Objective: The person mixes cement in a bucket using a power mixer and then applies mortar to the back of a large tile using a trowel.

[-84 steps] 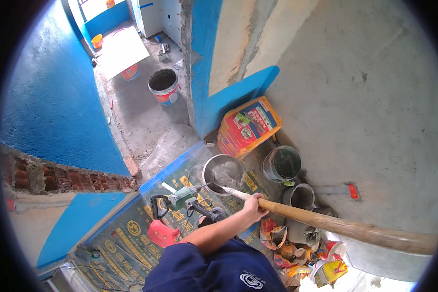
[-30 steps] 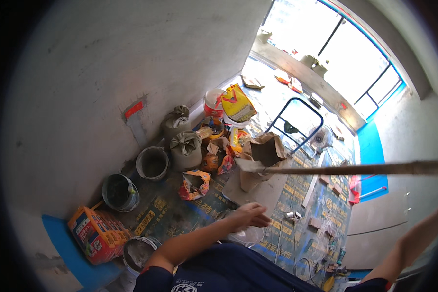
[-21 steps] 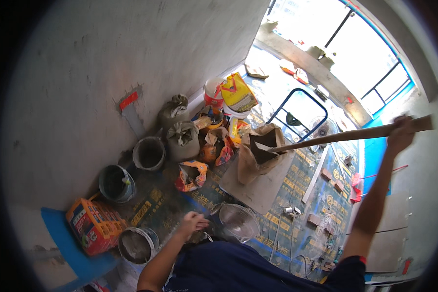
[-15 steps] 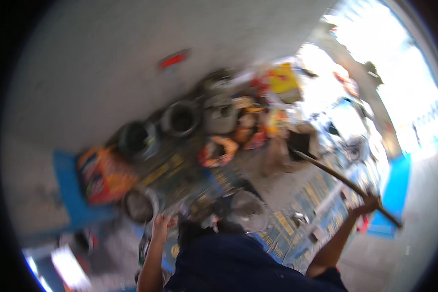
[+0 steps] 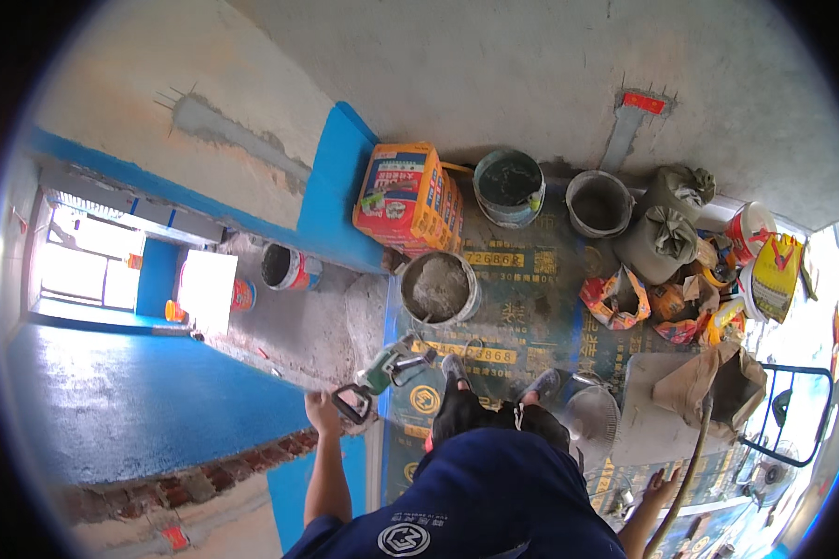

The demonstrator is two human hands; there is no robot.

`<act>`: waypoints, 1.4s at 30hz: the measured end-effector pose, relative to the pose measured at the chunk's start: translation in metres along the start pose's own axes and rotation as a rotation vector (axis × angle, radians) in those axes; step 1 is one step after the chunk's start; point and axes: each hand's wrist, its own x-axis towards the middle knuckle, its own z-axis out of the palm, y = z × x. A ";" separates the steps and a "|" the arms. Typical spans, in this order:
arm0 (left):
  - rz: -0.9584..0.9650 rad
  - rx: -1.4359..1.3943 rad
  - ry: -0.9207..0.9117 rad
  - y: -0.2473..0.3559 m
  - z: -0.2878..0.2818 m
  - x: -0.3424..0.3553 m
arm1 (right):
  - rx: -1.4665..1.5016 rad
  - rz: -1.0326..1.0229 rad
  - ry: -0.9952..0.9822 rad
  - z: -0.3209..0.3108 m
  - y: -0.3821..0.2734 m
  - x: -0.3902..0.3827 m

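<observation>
My left hand is closed at the black loop handle of a green power mixer, though the exact grip is small in view. The mixer is beside a bucket of grey mortar. At the lower right, my right hand is open, its fingers apart. A long wooden pole runs close beside that hand and forearm; its far end reaches the mouth of an open brown paper sack. Whether the pole touches my arm I cannot tell.
Along the wall stand a stack of orange bags, a dark bucket, a grey bucket and filled sacks. A transparent tub is by my feet. A black metal frame stands right; a blue-coated floor lies left.
My view has swung left, bringing the blue-coated floor into sight. My right hand, earlier around the pole, now has its fingers apart beside it. The green mixer now shows clearly at my left hand.
</observation>
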 end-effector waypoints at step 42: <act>0.240 0.857 -1.324 -0.175 0.184 0.073 | -2.220 -1.517 -1.477 0.324 0.433 -0.376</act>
